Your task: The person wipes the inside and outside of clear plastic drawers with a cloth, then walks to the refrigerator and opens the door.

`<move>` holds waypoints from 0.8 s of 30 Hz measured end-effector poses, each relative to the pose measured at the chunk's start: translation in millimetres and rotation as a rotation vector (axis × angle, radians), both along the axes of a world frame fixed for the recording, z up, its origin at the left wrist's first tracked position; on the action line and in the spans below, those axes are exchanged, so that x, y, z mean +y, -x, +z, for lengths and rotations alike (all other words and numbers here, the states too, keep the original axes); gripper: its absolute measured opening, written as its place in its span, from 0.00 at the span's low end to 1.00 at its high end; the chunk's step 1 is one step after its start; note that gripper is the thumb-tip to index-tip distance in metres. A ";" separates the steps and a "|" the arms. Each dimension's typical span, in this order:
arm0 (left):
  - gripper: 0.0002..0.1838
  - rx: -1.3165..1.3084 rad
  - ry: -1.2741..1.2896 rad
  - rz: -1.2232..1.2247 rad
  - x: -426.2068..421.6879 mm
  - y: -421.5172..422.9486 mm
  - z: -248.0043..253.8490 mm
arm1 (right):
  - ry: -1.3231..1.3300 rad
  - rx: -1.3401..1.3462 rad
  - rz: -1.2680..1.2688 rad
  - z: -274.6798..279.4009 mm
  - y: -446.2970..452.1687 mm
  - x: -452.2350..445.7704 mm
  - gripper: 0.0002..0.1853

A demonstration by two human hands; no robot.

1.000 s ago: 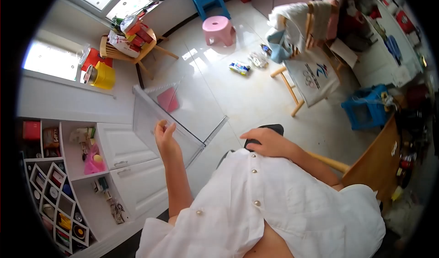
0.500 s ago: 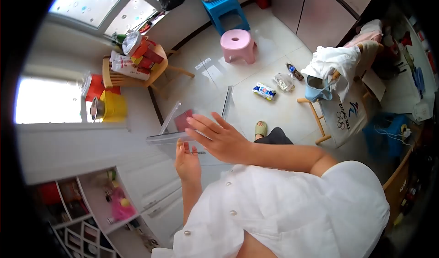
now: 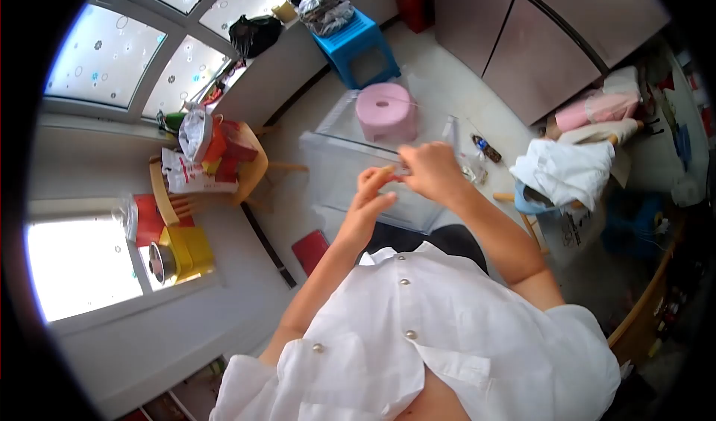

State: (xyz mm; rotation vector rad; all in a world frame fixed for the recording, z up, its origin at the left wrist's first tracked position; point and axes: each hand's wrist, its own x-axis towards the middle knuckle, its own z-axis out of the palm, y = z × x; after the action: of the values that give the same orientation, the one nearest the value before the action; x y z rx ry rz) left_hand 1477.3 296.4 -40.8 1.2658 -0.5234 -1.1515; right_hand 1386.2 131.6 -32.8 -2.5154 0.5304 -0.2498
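A clear plastic drawer (image 3: 347, 175), see-through and box-shaped, hangs before me above the floor. My right hand (image 3: 432, 173) is closed over its middle edge, knuckles up. Just left of it, my left hand (image 3: 365, 203) has its fingers curled at the same edge, the thumb pointing toward the right hand. The fingertips of both hands nearly meet, and part of the grip is hidden. Through the drawer's far side shows a pink stool (image 3: 384, 114).
A blue stool (image 3: 356, 44) bears wrapped bags. To the left stands a wooden chair (image 3: 253, 164) loaded with bags. A drink bottle (image 3: 486, 148) lies on the floor, as does a red flat object (image 3: 310, 252). White cloth (image 3: 563, 171) drapes a chair at right.
Both hands and the clear drawer have moved right and away from the left-hand cabinets. My right hand's spread fingers have closed on the drawer's edge. The view has turned as well.
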 end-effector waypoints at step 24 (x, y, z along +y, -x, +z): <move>0.36 0.626 -0.877 0.180 33.1 -325.7 -279.0 | 0.172 0.514 -0.746 -0.5 4.1 -210.8 0.17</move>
State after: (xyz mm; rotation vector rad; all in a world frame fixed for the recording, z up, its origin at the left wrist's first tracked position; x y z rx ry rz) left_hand 1803.0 329.5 -319.8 1.5132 0.6225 -1.5939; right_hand 1382.1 -79.2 -33.3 -2.4227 1.7110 0.0985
